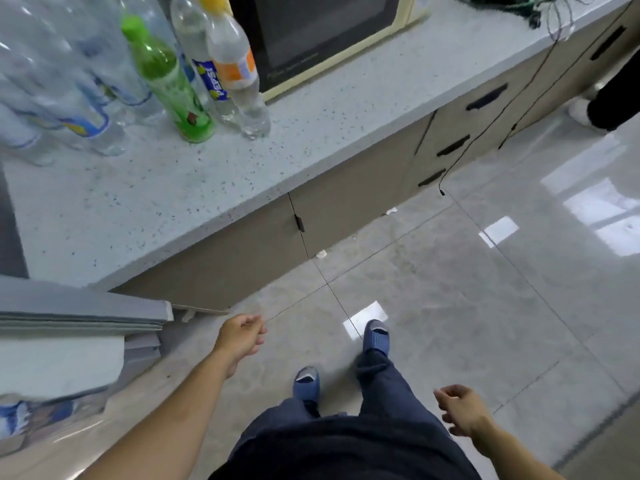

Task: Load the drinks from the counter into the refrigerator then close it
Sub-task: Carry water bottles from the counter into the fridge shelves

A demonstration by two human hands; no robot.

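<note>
Several drink bottles stand on the speckled counter [194, 188] at the upper left: a green bottle [166, 81], a clear one with a blue Pepsi label [199, 64], one with an orange label [235, 71], and blurred clear water bottles [69, 91]. My left hand [242, 336] hangs below the counter edge over the floor, fingers loosely curled, holding nothing. My right hand [459, 408] hangs low at the right, also loosely curled and holding nothing. The grey refrigerator door [79, 313] juts in at the left edge, with blurred bottles [20, 415] in a shelf below it.
A cream microwave [329, 39] stands behind the bottles. Beige cabinet drawers [460, 133] with dark handles run under the counter, a thin black cable [485, 126] hanging over them. My feet in blue slippers [375, 337] stand on glossy grey tiles. Another person's leg [613, 98] is at the far right.
</note>
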